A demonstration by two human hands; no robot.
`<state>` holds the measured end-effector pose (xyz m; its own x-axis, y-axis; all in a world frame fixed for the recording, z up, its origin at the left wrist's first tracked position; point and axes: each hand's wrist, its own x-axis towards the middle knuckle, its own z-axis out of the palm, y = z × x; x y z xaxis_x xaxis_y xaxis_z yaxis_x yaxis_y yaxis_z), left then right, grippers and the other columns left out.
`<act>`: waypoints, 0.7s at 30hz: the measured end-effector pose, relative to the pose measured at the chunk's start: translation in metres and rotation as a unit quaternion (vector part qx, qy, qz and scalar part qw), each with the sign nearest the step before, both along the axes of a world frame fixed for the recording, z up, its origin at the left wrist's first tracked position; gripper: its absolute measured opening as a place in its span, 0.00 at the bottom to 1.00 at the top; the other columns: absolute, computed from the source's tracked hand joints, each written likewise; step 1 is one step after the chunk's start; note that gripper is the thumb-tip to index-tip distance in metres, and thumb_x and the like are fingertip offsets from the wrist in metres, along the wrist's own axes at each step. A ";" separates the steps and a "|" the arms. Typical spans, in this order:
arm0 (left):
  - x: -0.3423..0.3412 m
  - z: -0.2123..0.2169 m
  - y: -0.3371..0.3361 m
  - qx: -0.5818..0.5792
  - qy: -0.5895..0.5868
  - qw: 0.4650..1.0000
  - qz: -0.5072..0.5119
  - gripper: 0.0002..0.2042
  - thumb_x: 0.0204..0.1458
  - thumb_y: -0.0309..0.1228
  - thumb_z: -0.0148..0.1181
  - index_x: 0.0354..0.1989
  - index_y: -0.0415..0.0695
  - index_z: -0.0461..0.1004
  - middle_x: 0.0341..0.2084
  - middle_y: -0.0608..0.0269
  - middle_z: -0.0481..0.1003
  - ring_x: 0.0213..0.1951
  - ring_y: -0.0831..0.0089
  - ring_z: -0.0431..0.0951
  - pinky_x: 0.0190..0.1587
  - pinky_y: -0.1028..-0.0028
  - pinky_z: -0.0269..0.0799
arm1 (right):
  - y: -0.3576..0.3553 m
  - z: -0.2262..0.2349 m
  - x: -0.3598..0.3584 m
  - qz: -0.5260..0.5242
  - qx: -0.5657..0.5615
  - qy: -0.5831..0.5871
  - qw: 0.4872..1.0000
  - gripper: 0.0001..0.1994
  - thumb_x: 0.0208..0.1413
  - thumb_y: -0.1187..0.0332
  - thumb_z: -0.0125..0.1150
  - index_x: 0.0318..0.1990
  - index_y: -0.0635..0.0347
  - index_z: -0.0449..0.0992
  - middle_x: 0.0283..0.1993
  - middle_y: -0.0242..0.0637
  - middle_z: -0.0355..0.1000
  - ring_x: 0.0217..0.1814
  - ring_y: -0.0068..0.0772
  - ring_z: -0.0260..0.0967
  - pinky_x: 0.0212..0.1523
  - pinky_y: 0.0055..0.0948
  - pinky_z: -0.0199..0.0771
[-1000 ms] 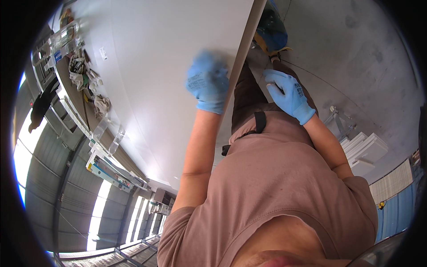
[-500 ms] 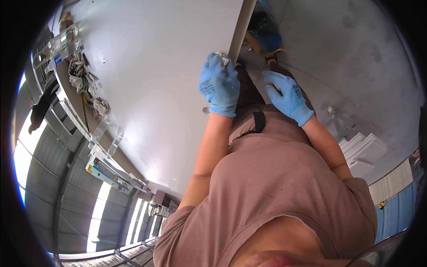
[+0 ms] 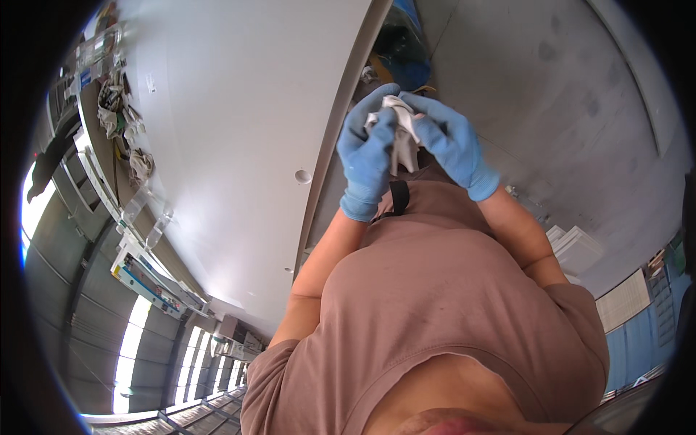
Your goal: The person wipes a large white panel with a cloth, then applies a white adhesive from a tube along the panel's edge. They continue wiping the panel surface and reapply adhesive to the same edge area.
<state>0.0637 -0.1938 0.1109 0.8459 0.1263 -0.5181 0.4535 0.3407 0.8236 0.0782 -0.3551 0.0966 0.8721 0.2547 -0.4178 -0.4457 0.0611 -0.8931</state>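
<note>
In front of my waist, both gloved hands hold a crumpled white cloth [image 3: 404,154]. My left hand [image 3: 367,148], in a blue work glove, has its fingers closed on the cloth's left side. From the right, my right hand [image 3: 453,141], in a matching glove, pinches the other side. One end of the cloth hangs down between the hands. Just left of them lies the edge of a large pale panel [image 3: 239,94], with a small round hole near that edge. The hands are apart from the panel.
Bunched rags [image 3: 112,101] and clear plastic bottles [image 3: 158,230] lie along the panel's far left side. A dark bag-like bundle [image 3: 404,54] is on the grey floor [image 3: 522,80] beyond my hands. White flat pieces [image 3: 576,250] are stacked at the right.
My left hand has lifted off the panel's edge with the white cloth. My right hand has moved left and taken hold of the cloth too. The panel appears farther left in view.
</note>
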 end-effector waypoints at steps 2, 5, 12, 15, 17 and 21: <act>-0.006 -0.003 -0.008 0.029 -0.012 0.999 -0.018 0.25 0.68 0.25 0.57 0.72 0.33 0.64 0.62 0.52 0.73 0.58 0.72 0.76 0.61 0.72 0.74 | 0.010 0.006 0.001 -0.011 -0.002 -0.005 1.000 0.17 0.70 0.64 0.62 0.59 0.65 0.82 0.54 0.40 0.83 0.53 0.28 0.80 0.56 0.26 0.79; -0.012 -0.006 -0.008 -0.019 0.014 0.999 0.024 0.31 0.69 0.27 0.58 0.77 0.33 0.54 0.67 0.50 0.67 0.61 0.71 0.74 0.63 0.72 0.73 | 0.021 0.001 -0.001 -0.055 -0.004 -0.012 0.998 0.12 0.68 0.68 0.65 0.53 0.65 0.85 0.51 0.39 0.84 0.51 0.27 0.80 0.53 0.26 0.79; -0.039 0.001 0.020 0.040 0.069 0.997 -0.025 0.32 0.67 0.24 0.56 0.77 0.29 0.51 0.49 0.59 0.73 0.44 0.78 0.73 0.45 0.78 0.74 | 0.038 -0.013 0.021 -0.098 -0.109 -0.078 0.986 0.08 0.64 0.71 0.68 0.47 0.63 0.87 0.44 0.36 0.86 0.48 0.28 0.81 0.51 0.29 0.80; -0.061 0.002 0.050 0.084 -0.064 0.994 -0.007 0.29 0.63 0.18 0.54 0.73 0.28 0.58 0.44 0.62 0.72 0.39 0.79 0.69 0.43 0.78 0.72 | 0.051 -0.023 0.060 0.006 -0.325 -0.373 0.869 0.09 0.60 0.73 0.68 0.47 0.58 0.86 0.44 0.36 0.84 0.42 0.36 0.82 0.44 0.32 0.81; -0.069 0.000 0.077 0.173 -0.136 0.975 0.032 0.28 0.63 0.18 0.53 0.73 0.31 0.62 0.51 0.55 0.77 0.46 0.73 0.77 0.53 0.73 0.75 | 0.067 -0.036 0.079 0.039 -0.429 -0.453 0.781 0.08 0.58 0.66 0.68 0.44 0.52 0.86 0.39 0.33 0.82 0.37 0.44 0.79 0.37 0.39 0.79; -0.069 0.001 0.137 0.255 -0.014 0.961 0.111 0.23 0.68 0.22 0.52 0.71 0.31 0.66 0.55 0.47 0.80 0.55 0.62 0.82 0.58 0.66 0.78 | 0.106 -0.056 0.067 0.131 -0.495 -0.464 0.723 0.08 0.55 0.66 0.68 0.43 0.50 0.83 0.32 0.33 0.74 0.30 0.46 0.73 0.30 0.43 0.72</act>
<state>-0.0050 -0.0571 0.1117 0.7816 0.5363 -0.3185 0.3912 -0.0237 0.9200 0.1447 -0.2487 0.0407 0.8698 0.4387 0.2258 0.4931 -0.7905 -0.3633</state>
